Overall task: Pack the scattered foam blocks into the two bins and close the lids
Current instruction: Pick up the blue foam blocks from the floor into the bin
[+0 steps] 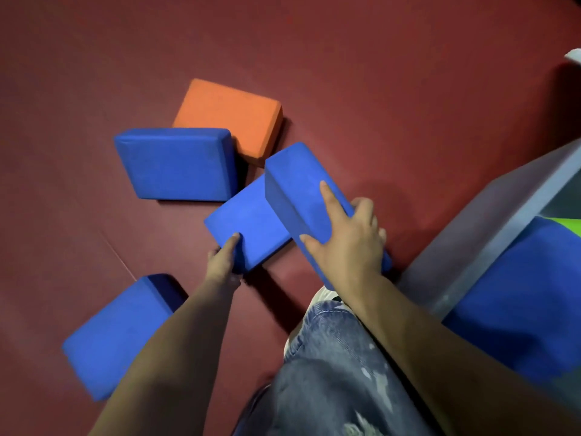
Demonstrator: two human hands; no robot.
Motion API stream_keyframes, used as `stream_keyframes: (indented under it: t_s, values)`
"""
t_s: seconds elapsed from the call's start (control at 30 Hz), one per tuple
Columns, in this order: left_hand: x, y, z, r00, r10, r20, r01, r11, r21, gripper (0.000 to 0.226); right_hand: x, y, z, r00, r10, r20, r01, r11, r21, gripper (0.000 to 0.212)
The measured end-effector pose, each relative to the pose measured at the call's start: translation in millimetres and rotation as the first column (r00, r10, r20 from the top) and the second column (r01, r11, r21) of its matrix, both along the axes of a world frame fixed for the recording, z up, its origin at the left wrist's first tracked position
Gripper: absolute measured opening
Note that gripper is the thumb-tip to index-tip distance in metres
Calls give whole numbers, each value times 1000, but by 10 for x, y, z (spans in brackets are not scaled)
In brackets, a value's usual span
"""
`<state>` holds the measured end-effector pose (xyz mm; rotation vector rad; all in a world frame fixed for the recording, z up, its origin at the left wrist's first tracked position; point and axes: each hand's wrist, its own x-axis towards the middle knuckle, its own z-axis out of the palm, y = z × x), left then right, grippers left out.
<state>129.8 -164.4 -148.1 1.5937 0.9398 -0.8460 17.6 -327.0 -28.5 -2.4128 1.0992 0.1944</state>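
Several foam blocks lie on the dark red floor. My right hand (349, 243) grips a blue block (295, 184) tilted up on its long edge. My left hand (224, 259) holds the near corner of a flat blue block (248, 221) lying partly under the tilted one. Further left sits another blue block (179, 165), overlapping an orange block (232, 118) behind it. A fourth blue block (116, 335) rests at the lower left, partly hidden by my left forearm. A grey translucent bin (503, 221) stands at the right with a blue block (518, 300) and a sliver of green inside.
My knee in faded jeans (339, 366) is bent at the bottom centre, beside the bin. A white object (573, 56) peeks in at the right edge. Red floor stretches across the top and left of the view.
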Motion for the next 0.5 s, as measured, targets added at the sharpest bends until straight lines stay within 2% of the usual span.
stream_keyframes:
  t_s: [0.07,0.13,0.23,0.3,0.37,0.4,0.47,0.5]
  values:
    - [-67,-76,58,999,31,12,-30,993,-116,47,-31,51,-28,1000,-11,-20,11,999,32,86]
    - [-136,-179,151,999,52,2,-50,980,-192,57,-64,77,-32,998,-65,-15,66,997,51,86]
    - [-207,-320,282,996,70,53,-56,973,-223,60,-98,54,46,994,-110,13,110,993,36,85]
    - [-232,-417,449,988,66,139,-37,978,-204,59,-98,-39,153,994,-104,29,104,995,6,85]
    - [-251,-486,630,955,-34,294,63,994,-90,62,-112,-138,295,990,-119,79,119,993,1,85]
    - [-259,-495,739,901,-175,398,177,984,31,63,-121,-182,374,981,-141,131,141,990,7,86]
    - [-275,-503,1027,714,-436,548,347,900,264,61,-153,-267,546,938,-204,281,203,979,34,88]
    - [-291,-505,1203,638,-490,594,384,871,306,60,-188,-310,648,906,-234,352,232,971,49,90]
